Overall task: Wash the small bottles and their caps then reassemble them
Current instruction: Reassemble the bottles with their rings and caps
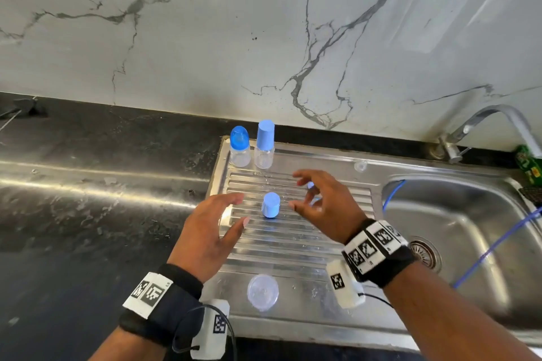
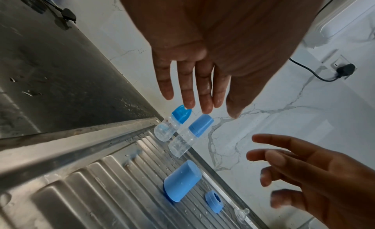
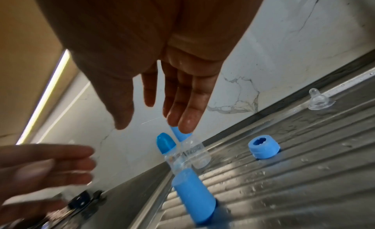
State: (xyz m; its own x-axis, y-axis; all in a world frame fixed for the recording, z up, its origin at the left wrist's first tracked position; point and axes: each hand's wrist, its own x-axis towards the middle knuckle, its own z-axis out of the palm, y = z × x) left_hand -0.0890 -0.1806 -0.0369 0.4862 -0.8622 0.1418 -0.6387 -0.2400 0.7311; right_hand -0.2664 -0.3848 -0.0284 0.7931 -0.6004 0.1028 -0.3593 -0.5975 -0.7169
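Two small clear bottles stand capped at the back of the steel drainboard [image 1: 293,246]: one with a rounded blue cap [image 1: 240,146] [image 2: 164,128] [image 3: 165,144], one with a tall light-blue cap [image 1: 264,143] [image 2: 182,142] [image 3: 195,152]. A loose light-blue cap [image 1: 270,204] [image 2: 181,181] [image 3: 192,198] stands between my hands. My left hand [image 1: 242,209] [image 2: 202,104] hovers just left of it with straight fingers, holding nothing. My right hand [image 1: 293,190] [image 3: 154,126] hovers just right of it, fingers spread and loose, also holding nothing. A blue ring collar [image 2: 214,202] [image 3: 263,150] lies beyond the right hand.
A clear nipple [image 1: 360,166] [image 3: 319,101] sits near the drainboard's back edge. A clear round plastic piece [image 1: 262,291] rests near the front. The sink basin [image 1: 454,228], faucet [image 1: 492,117] and a blue hose [image 1: 498,240] lie right. Black counter [image 1: 88,184] spreads left.
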